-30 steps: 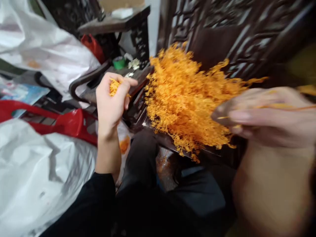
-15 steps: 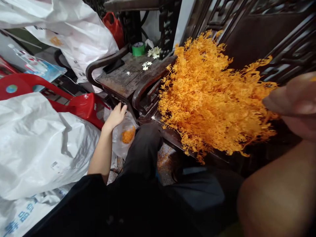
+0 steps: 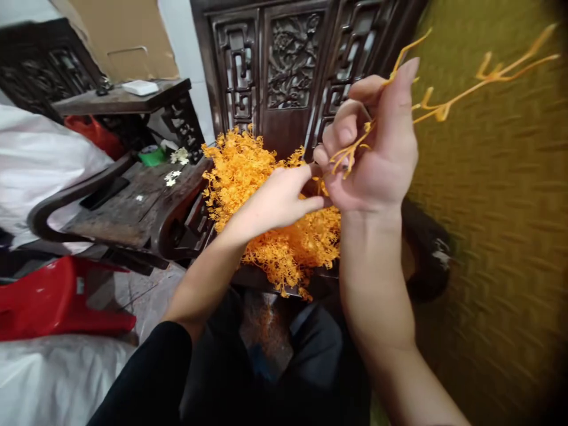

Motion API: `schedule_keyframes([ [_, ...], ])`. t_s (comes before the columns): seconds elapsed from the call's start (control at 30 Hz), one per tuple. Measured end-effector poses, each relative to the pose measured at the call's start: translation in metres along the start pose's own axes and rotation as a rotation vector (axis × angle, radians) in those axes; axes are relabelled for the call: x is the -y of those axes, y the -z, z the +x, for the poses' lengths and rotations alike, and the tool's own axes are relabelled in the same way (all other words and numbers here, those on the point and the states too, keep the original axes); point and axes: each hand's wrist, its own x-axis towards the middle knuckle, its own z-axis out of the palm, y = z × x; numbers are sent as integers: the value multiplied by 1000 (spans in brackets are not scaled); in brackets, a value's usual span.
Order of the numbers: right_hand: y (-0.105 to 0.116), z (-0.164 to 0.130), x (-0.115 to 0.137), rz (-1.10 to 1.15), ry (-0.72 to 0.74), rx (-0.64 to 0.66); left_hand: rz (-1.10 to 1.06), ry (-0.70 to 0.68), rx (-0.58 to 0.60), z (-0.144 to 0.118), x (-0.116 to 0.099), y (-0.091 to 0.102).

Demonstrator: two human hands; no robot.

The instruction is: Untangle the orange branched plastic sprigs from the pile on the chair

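My right hand (image 3: pixel 377 142) is raised, with its fingers curled round a thin orange branching sprig (image 3: pixel 457 94). The sprig's forked tips stick out past the thumb to the upper right, and more twigs show across the palm. My left hand (image 3: pixel 284 195) reaches in from the left, its thumb and fingers closing at the sprig's lower end by the right palm. The left fingertips are partly hidden there. Below and behind both hands, a large heap of orange artificial sprigs (image 3: pixel 239 165) lies on a dark wooden seat.
A carved wooden backrest (image 3: pixel 288 100) stands behind the heap. To the left, a wooden side surface (image 3: pixel 119 216) bears green tape (image 3: pixel 151 155), small pale flowers (image 3: pixel 172 176) and a dark phone. A red plastic chair (image 3: pixel 57 296) and white sacks (image 3: pixel 39 160) are farther left. A yellowish woven surface (image 3: pixel 492 236) fills the right.
My view has turned right. My left hand has moved from beside the plastic bag up to my right hand. My right hand now shows in full with the orange sprig.
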Motion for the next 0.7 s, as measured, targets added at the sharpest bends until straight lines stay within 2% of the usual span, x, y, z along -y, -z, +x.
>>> schedule_keyframes([
  [0.07, 11, 1, 2, 27, 64, 31, -26, 3, -27, 15, 5, -3],
  [0.13, 20, 0, 1, -17, 85, 142, -81, 17, -152, 21, 9, 2],
  [0.23, 32, 2, -3, -272, 22, 372, -184, 8, -390, 22, 12, 11],
  [0.33, 38, 4, -8, -455, -27, 534, -206, 7, -499, 22, 15, 15],
  [0.4, 40, 5, -9, -500, -58, 558, -147, 54, -491, 23, 15, 17],
  [0.53, 39, 4, -5, -460, -93, 387, -78, 135, -374, 21, 13, 25],
  [0.63, 38, 5, -5, -400, -66, 302, -153, 87, -202, 17, 15, 28],
  [0.7, 37, 7, -7, -378, -92, 284, -177, 56, -135, 14, 17, 30],
])
